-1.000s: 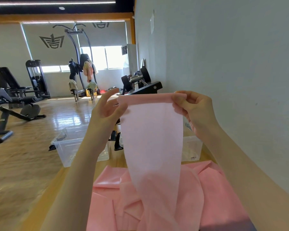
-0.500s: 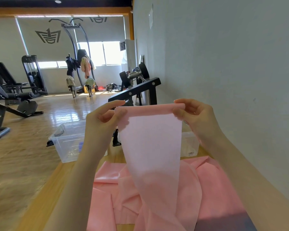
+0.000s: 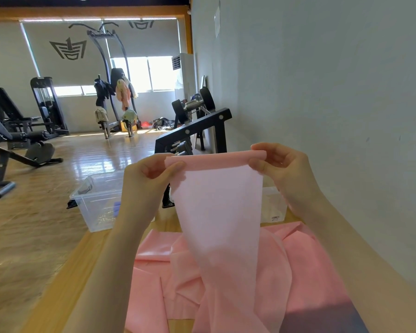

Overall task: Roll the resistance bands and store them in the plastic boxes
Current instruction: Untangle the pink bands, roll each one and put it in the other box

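Now both hands, left hand (image 3: pixel 151 174) and right hand (image 3: pixel 277 162), pinch the pink band (image 3: pixel 216 200) lower than a moment ago, top edge turned over, rolling begun above the surface (image 3: pixel 65 280)

- A light wooden table (image 3: pixel 65 282) is running along the wall.
- Loose pink resistance bands (image 3: pixel 305 267) are lying heaped on it.
- A clear plastic box (image 3: pixel 94 205) is sitting at its far left end.
- Another clear box (image 3: pixel 275 207) is standing at the far right.
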